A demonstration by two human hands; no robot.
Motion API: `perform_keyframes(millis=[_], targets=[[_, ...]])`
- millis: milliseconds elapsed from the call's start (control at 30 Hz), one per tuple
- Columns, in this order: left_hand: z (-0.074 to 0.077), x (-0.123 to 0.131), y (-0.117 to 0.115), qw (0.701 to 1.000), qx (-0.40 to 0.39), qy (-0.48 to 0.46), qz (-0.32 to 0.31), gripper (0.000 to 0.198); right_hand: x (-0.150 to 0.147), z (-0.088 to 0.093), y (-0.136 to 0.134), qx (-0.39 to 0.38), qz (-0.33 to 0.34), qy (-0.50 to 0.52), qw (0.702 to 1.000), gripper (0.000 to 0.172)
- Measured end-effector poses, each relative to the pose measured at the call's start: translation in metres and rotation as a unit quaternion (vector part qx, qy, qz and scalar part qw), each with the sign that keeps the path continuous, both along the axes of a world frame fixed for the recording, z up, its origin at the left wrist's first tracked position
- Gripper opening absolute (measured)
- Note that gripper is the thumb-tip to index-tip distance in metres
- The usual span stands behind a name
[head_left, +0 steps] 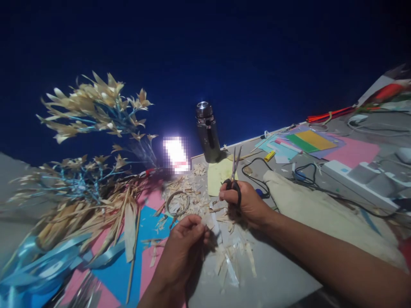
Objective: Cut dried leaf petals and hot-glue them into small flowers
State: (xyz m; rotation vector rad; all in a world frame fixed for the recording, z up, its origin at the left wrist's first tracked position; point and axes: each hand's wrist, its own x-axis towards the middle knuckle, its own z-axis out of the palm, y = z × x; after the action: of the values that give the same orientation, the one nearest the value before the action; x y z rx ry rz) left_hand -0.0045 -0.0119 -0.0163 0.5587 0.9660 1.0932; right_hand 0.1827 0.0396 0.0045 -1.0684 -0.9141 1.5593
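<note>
My right hand [252, 205] is closed round the black handles of a pair of scissors [234, 170]. Their metal blades point up and away, slightly parted. Lower and to the left, my left hand [186, 241] has its thumb and fingers pinched together. Something pale shows at those fingertips, too small to name. Dry, straw-coloured scraps [197, 201] lie scattered around both hands. A roll of tape [168, 207] rests on them just beyond my left hand. Behind the scissors is a yellow paper sheet [215, 179].
A dark bottle [208, 139] stands at the back beside a bright blurred screen [176, 154]. Left are dried flower stems [99, 122], husk bundles [59, 222] and blue ribbon [48, 267]. Right are a beige cloth [317, 209], black cable [257, 161], coloured sheets [311, 141] and a white power strip [359, 184].
</note>
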Motion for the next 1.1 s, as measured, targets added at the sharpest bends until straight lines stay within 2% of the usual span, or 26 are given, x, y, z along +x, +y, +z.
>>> perform_keyframes(millis=[133,267,333,467,533,600,700,767,833,867,933,1000,1100], targets=[[0.022,-0.016,0.028,0.984,0.037,0.159,0.067,0.043,0.005,0.005,0.003,0.043,0.017,-0.029,0.999,0.025],[0.034,-0.028,0.086,0.933,0.159,0.31,0.095,0.033,0.007,0.008,0.005,0.053,0.018,-0.042,0.998,0.024],[0.031,-0.024,0.12,0.925,0.161,0.332,0.094,0.03,0.008,0.008,0.006,0.048,0.024,-0.044,0.998,0.024],[0.013,-0.004,0.176,0.917,0.161,0.35,0.103,0.019,0.007,0.006,0.006,0.037,0.025,-0.033,0.998,0.026],[0.008,0.001,0.195,0.915,0.158,0.356,0.106,0.018,0.007,0.004,0.006,0.034,0.026,-0.034,0.998,0.026],[0.01,-0.002,0.203,0.912,0.158,0.362,0.114,0.016,0.007,0.004,0.007,0.036,0.023,-0.035,0.998,0.025],[0.025,-0.013,0.188,0.908,0.172,0.36,0.126,0.022,0.009,0.004,0.009,0.041,0.018,-0.034,0.998,0.025],[0.035,-0.017,0.155,0.916,0.182,0.344,0.1,0.032,0.008,0.003,0.007,0.051,0.052,-0.042,0.996,0.024],[0.037,-0.011,0.109,0.935,0.188,0.299,0.02,0.048,0.005,0.0,0.001,0.042,0.123,-0.034,0.991,0.022],[0.035,-0.006,0.084,0.957,0.17,0.232,-0.048,0.055,0.001,-0.003,-0.004,0.028,0.167,-0.028,0.985,0.019],[0.023,0.007,0.038,0.975,0.123,0.147,-0.11,0.064,-0.008,-0.014,-0.014,0.005,0.239,-0.038,0.97,0.014],[0.007,0.016,0.004,0.973,0.136,0.142,-0.122,0.07,-0.017,-0.029,-0.023,0.038,0.251,-0.1,0.962,0.013],[-0.016,0.019,-0.018,0.964,0.163,0.184,-0.099,0.059,-0.027,-0.05,-0.028,0.113,0.235,-0.176,0.949,0.014]])
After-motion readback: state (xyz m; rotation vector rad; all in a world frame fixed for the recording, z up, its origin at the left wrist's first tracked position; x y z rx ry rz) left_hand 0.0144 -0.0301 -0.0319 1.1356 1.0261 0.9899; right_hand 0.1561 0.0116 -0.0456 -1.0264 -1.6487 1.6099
